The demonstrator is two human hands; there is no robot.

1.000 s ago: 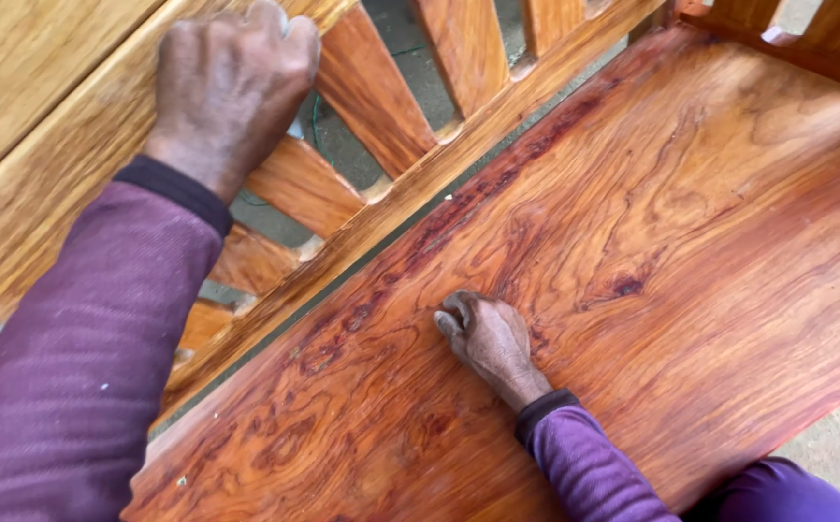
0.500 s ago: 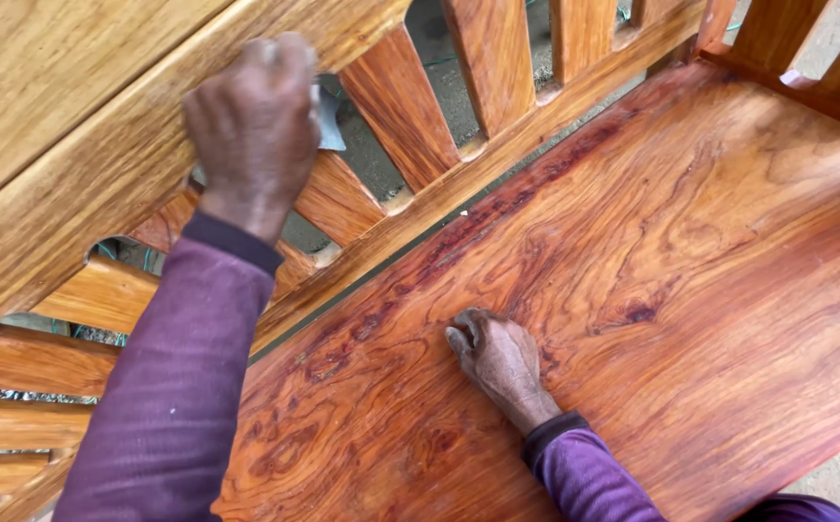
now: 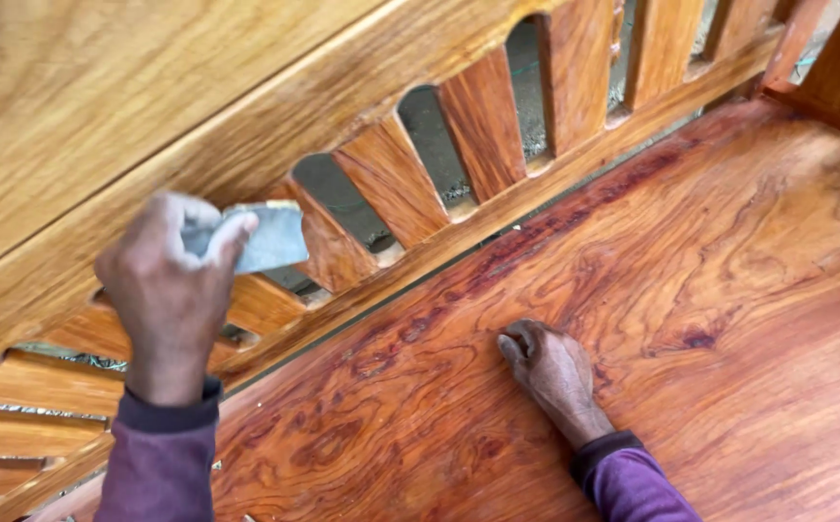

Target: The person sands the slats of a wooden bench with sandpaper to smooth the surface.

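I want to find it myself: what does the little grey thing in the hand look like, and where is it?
Start at the big wooden bench back with its row of slanted slats. At the slats on the left, the left hand pinches a small flat grey pad against one. It is the only grey thing among all the orange and red wood.

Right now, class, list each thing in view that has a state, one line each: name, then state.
left hand: raised, closed around a grey sanding pad
grey sanding pad: gripped, held against a backrest slat
right hand: knuckles down, pressed on the seat
wooden seat: reddish, glossy, bare
backrest slats: fixed, upright, gaps between them
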